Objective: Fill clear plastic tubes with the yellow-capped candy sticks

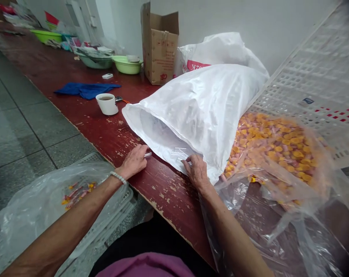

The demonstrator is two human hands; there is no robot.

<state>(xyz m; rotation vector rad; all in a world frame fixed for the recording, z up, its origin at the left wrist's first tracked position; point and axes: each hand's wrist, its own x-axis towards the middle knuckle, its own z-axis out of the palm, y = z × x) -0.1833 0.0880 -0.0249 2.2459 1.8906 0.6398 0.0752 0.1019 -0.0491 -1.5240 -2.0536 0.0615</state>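
My left hand (135, 161), with a beaded bracelet on its wrist, is closed over the table's front edge around a short clear tube (147, 154). At the mouth of a big white sack (203, 100), my right hand (195, 169) pinches a clear tube (180, 160). A few more clear tubes (178, 151) lie just beyond its fingers, on the sack's lower lip. The sack lies on its side on the worn red table (165, 192), its opening facing me.
Right of the sack, a tilted white crate (313, 84) stands by many orange-capped pieces (278, 142) in clear plastic. A white cup (106, 104) holds dark liquid near a blue cloth (88, 90). Lower left, a plastic-lined basket (96, 157) holds similar pieces. Behind stands a cardboard box (163, 54).
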